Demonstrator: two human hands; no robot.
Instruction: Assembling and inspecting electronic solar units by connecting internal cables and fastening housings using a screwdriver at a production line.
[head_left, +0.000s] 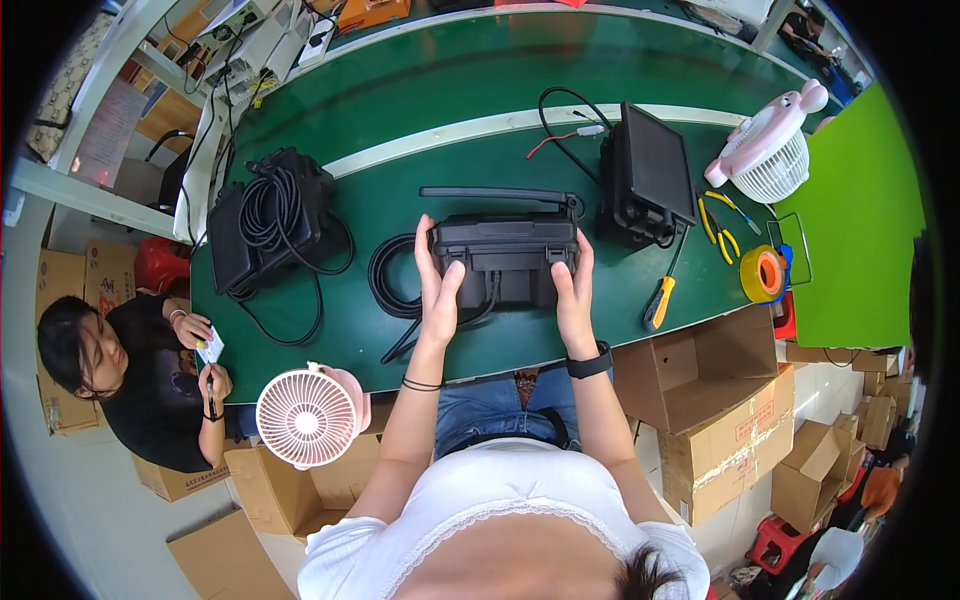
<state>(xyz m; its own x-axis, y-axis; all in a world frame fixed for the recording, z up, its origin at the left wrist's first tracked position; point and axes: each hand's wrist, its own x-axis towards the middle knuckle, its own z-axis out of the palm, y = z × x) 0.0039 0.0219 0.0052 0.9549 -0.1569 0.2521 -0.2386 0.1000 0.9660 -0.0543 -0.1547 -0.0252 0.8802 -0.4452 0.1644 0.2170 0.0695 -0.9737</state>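
Observation:
A black box-shaped device [505, 250] with a thin antenna along its far edge lies on the green work table [420, 120]. My left hand [438, 290] grips its left end and my right hand [575, 290] grips its right end, thumbs on top. A coiled black cable [392, 285] runs out from the device's near side to the left. A black watch sits on my right wrist.
A second black unit with a cable bundle [270, 215] lies at left, a third with a panel [650, 185] at right. Yellow pliers [722, 232], a yellow-handled tool [658, 302], orange tape [764, 273], two small fans [305, 415], cardboard boxes [715, 420]. Another person [130, 370] sits at left.

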